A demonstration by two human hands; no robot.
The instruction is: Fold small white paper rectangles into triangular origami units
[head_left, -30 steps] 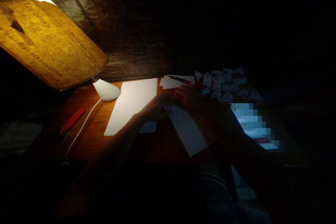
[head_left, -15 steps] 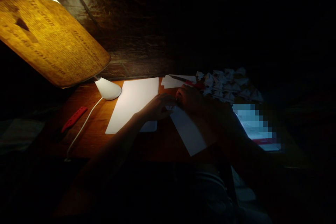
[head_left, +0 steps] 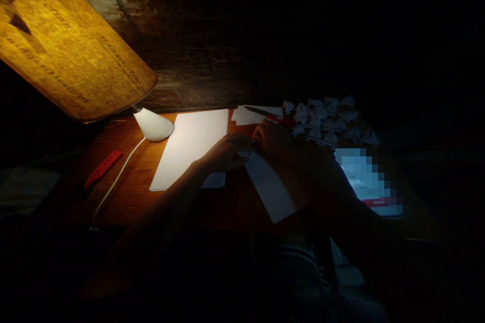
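In dim lamplight, my left hand [head_left: 223, 154] and my right hand [head_left: 273, 142] meet at the far end of a long white paper strip [head_left: 270, 187] lying on the wooden table [head_left: 132, 186]. Both hands have their fingers curled and pinched onto the strip's top edge. The strip runs from my hands toward me, slanting to the right. A larger white sheet [head_left: 189, 149] lies just left of my left hand, partly under it.
A lamp with a yellow printed shade [head_left: 71, 50] and white base [head_left: 153, 125] stands at far left, its cord [head_left: 113, 184] trailing forward. A red strap [head_left: 103, 167] lies left. Small paper pieces [head_left: 250, 115], a pile of folded white pieces [head_left: 329, 121] and a lit screen [head_left: 369, 181] sit right.
Both hands stay on the strip's far end with only slight finger shifts. The view has drifted a little; nothing on the table has moved.
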